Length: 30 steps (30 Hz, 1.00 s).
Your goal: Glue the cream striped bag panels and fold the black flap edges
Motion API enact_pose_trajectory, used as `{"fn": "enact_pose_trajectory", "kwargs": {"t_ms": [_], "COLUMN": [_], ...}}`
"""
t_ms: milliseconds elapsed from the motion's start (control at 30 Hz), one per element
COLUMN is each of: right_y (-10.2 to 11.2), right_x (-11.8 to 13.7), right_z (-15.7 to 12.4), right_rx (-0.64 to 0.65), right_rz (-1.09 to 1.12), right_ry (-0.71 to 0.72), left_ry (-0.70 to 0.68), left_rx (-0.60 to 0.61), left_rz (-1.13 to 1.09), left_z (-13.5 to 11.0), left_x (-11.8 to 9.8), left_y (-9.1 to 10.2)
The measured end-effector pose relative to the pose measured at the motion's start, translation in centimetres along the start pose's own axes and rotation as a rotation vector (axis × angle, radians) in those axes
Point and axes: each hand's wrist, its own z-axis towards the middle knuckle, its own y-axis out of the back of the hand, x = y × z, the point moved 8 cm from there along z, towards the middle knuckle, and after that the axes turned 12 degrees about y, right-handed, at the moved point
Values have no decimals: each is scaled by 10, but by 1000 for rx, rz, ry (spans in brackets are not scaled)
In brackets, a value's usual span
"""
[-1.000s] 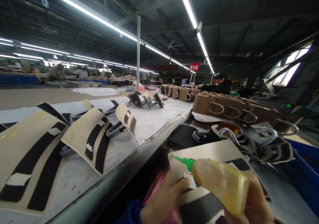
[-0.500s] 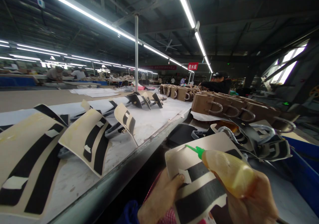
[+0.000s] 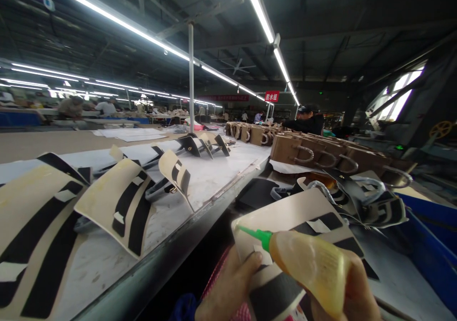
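Lower right of frame: left hand (image 3: pixel 230 283) clamps the panel (image 3: pixel 280 212) by its edge, thumb on top, presumably for steadiness; right hand (image 3: pixel 359 285) grips the bottle (image 3: pixel 309 264), tilted, apparently so the green nozzle (image 3: pixel 263 238) reaches the panel's left corner. Panel beige with black bands (image 3: pixel 276 296) and white patches (image 3: pixel 319 226); bottle translucent, amber.

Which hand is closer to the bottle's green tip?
Left: the left hand holds the beige panel just below the green tip; the right hand grips the bottle farther back.
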Motion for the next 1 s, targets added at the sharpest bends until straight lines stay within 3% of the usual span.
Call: {"fn": "enact_pose_trajectory", "kwargs": {"t_ms": [67,200,333,500,600,767,900,1000], "right_y": [2,13,-3,7,-1,14,10,29], "right_x": [3,10,-1,2,-8,0,-14,-25], "right_z": [4,6,1,-1,-3,-1,3,5], "right_rx": [-24,-195,-30,-231,-172,-247,-79,-194], "right_rz": [-48,-91,40,-55,-19,-185,-106,-334], "right_ry": [22,104,-68,-19,-110,66,-31,-31], "left_ry": [21,53,-15,25,18,54,21,1], "left_rx": [-49,-187,-190,-235,-189,-225,-280,-260], "left_rz": [33,203,153,208,220,285,184,119], "left_z": [-2,-5,-2,-2,-2,-6,-8,-5], "left_x": [-2,-5,-4,1,0,1,0,3], "left_y": [5,20,24,28,25,25,28,33]}}
